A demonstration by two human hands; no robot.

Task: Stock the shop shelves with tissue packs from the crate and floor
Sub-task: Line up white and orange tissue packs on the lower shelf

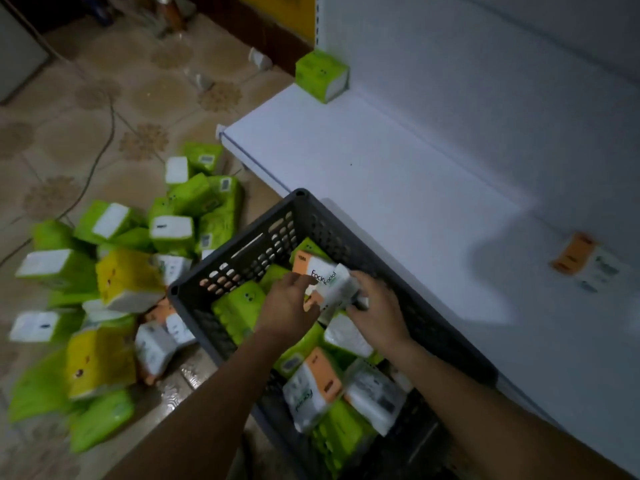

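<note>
Held packs: two white-and-orange packs (327, 280) printed "Facial", overlapping, raised just above the load in the crate.
Orientation: long axis slants from upper left to lower right in the head view, with the orange ends toward the crate's far left wall and the printed faces up.
Left hand (291, 306): fingers curled onto the near left edge of the held packs, gripping them.
Right hand (379, 313): fingers wrapped round the right end of the same packs, gripping them.
Crate (242, 258): dark grey plastic with perforated walls, standing on the floor with one long side against the shelf front.
Crate load: green packs (239, 306) and further white-and-orange packs (315, 386), lying at mixed angles.
Shelf (381, 161): low white board with a white back panel (485, 64) behind it.
Shelf stock: one green pack (320, 76) at the far corner against the panel, and one orange-ended pack (581, 263), blurred, well apart from it to the right.
Floor pile (114, 282): green, yellow and white-and-orange packs heaped loosely, left of the crate.
Floor (86, 109): beige tiles with a brown flower pattern, with a thin cable (104, 147) running across them.
Lighting: dim.
</note>
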